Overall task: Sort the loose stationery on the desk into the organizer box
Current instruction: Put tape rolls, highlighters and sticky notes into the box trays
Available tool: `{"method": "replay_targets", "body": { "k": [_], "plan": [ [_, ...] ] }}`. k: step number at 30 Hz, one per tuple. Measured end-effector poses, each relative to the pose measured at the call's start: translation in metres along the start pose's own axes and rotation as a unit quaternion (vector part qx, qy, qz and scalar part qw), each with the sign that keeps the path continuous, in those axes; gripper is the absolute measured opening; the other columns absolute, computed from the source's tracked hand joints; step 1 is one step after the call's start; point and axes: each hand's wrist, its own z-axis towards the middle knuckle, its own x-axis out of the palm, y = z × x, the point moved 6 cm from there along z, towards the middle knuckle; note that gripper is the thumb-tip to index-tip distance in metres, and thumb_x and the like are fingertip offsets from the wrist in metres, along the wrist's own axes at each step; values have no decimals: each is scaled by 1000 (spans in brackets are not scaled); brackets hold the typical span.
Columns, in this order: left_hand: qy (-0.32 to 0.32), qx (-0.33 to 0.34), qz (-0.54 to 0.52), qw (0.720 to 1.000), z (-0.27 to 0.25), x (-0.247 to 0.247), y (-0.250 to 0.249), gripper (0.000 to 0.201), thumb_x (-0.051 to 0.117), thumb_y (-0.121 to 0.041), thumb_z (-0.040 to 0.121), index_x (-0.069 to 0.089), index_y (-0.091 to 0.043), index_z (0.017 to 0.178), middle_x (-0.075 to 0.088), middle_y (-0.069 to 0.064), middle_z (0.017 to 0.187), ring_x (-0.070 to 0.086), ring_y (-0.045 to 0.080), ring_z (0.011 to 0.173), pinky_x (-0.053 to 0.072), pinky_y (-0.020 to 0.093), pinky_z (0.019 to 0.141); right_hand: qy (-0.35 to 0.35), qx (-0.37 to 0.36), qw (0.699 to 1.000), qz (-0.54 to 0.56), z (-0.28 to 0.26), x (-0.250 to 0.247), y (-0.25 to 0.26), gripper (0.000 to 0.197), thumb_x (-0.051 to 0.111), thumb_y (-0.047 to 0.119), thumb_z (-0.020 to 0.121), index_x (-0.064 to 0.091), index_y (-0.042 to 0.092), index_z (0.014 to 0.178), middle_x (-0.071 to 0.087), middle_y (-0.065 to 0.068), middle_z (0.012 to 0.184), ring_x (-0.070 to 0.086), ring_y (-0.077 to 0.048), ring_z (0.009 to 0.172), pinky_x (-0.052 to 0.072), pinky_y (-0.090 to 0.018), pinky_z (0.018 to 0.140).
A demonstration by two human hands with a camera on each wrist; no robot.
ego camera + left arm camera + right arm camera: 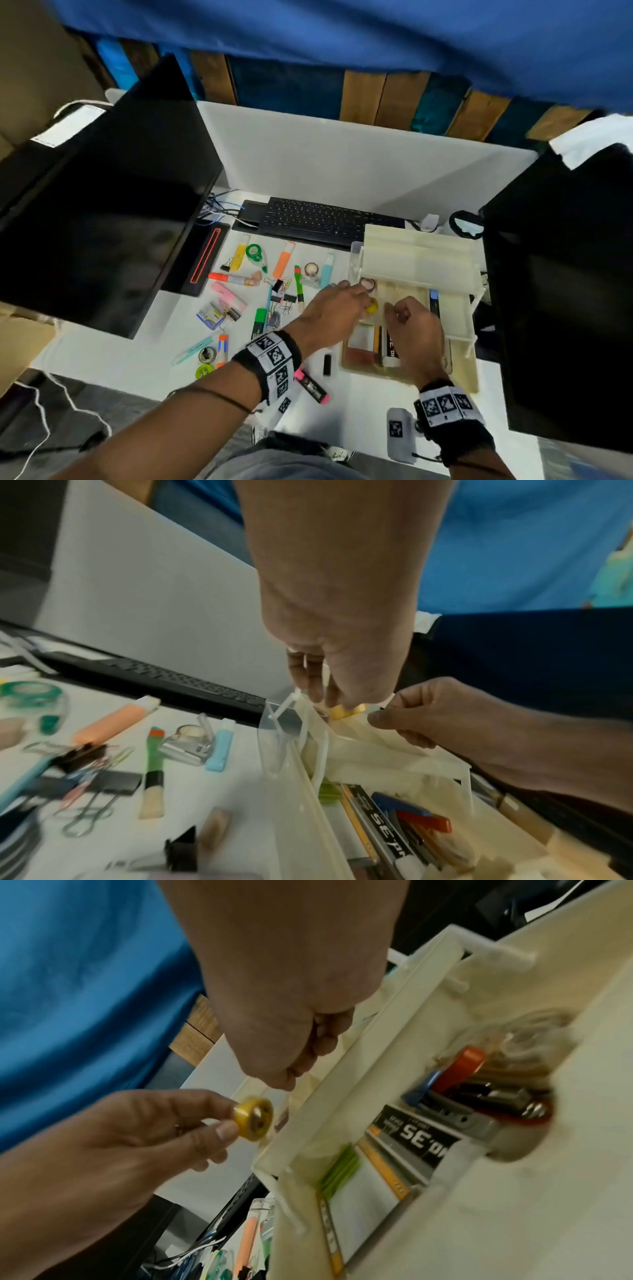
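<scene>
The cream tiered organizer box [421, 263] stands open at the desk's right. My left hand [368, 301] pinches a small yellow tape roll [371, 306] between thumb and fingers, just above the left end of the box's middle tray [346, 1093]. The roll [253, 1118] also shows in the right wrist view. My right hand [394, 311] is curled beside it and pinches that tray's edge [356, 729]. Another tape roll [367, 283] lies in the tray. The bottom tray holds a staple box [383, 823], sticky notes and other pieces.
Loose on the desk to the left lie an orange highlighter [284, 259], green correction tape [255, 253], a blue highlighter [327, 270], binder clips [287, 301] and a pink highlighter [313, 385]. A black keyboard [315, 219] sits behind. Dark monitors [102, 222] flank both sides.
</scene>
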Motion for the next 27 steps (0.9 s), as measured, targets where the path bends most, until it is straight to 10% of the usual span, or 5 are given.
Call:
{"method": "replay_targets", "body": {
  "k": [7,12,22,27],
  "plan": [
    [43,-71,110,990,22,8,-9,44,60,1,82,68,-19,120,62,10,110,67,29,89,52,40,80,25,-37,999,-5,-21,-11,-17,30,76,36,91,55,30,70,54,15,56,56,-9,51,50,-31,51],
    [-28,-149,-21,988,12,1,8,38,60,-15,93,66,-25,130,72,5,102,71,27,86,56,37,72,41,-86,995,-16,-28,-10,6,25,74,37,91,61,26,72,60,12,59,56,-9,52,50,-29,49],
    [-60,-321,-120,938,-145,9,107,14,58,-16,93,70,-24,91,59,-11,77,62,15,69,41,26,58,197,-220,955,10,-42,43,62,10,74,19,90,67,21,84,59,10,69,53,-7,61,50,-30,59],
    [-47,-425,-130,895,-215,18,148,10,64,-21,90,69,-28,93,59,-12,62,67,17,69,55,32,67,252,-274,926,-61,-52,93,92,5,68,17,93,67,20,96,59,7,85,56,-11,77,50,-29,69]
  ]
}}
